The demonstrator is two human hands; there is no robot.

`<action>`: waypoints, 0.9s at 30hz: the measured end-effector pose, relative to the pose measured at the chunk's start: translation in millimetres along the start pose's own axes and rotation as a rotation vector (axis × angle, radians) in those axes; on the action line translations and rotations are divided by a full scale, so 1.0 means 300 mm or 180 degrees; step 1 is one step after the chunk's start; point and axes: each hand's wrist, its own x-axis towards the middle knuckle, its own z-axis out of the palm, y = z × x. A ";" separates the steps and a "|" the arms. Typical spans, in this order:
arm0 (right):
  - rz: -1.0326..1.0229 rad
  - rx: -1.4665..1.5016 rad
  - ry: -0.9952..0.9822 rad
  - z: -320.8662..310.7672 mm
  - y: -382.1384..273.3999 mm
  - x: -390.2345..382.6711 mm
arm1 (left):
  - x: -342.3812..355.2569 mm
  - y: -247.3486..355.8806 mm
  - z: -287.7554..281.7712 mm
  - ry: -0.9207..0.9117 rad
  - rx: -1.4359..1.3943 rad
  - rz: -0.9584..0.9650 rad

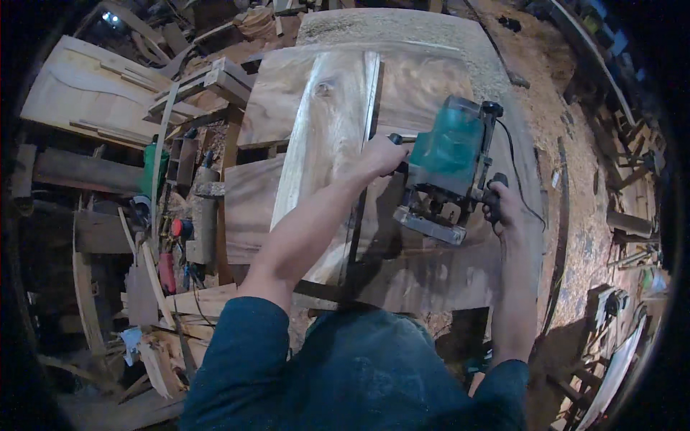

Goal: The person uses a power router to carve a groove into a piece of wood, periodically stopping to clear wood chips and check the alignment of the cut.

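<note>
- 1 green-and-black power router with a metal base (453, 140) is in hand above the broad brown wooden boards (251, 208); it serves as the landmark here.
- The left hand (384, 154) is at the router's left side, fingers closed around a black side knob (395, 138); the right hand (510, 208) is at its right side, fingers wrapped around a black handle (496, 188).
- Left of the router lies 1 long, pale-edged wooden plank (327, 136); a narrow dark strip (378, 93) runs along the plank's router-facing edge.
- A thin black cord (512, 151) loops at the router's right; pale wood dust (402, 32) lies beyond it.
- The step in hand looks like steadying or guiding the router with 2 hands; whether its base touches the wood, or the bit is turning, I cannot tell.
- The next move seems to call for both grips kept firm, the base flat and the cord clear of the router's path.
</note>
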 end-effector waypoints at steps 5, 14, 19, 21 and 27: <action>0.0254 0.0062 -0.0356 0.016 -0.036 0.088 | 0.068 -0.079 0.030 0.0882 0.0659 0.0321; 0.0626 0.0308 -0.0702 0.017 -0.015 0.235 | -0.602 -0.835 0.110 0.3530 -0.1815 -0.0280; 0.0541 0.0302 -0.0630 0.049 -0.045 0.173 | -0.793 -0.800 0.269 0.2036 -0.4146 -0.1569; 0.0484 0.0547 -0.0964 0.039 -0.053 0.162 | -0.762 -0.776 0.316 0.1382 -0.4869 -0.1873; -0.0195 0.0031 -0.0152 -0.059 -0.014 0.084 | -0.686 -0.628 0.276 0.2081 -0.4696 -0.1779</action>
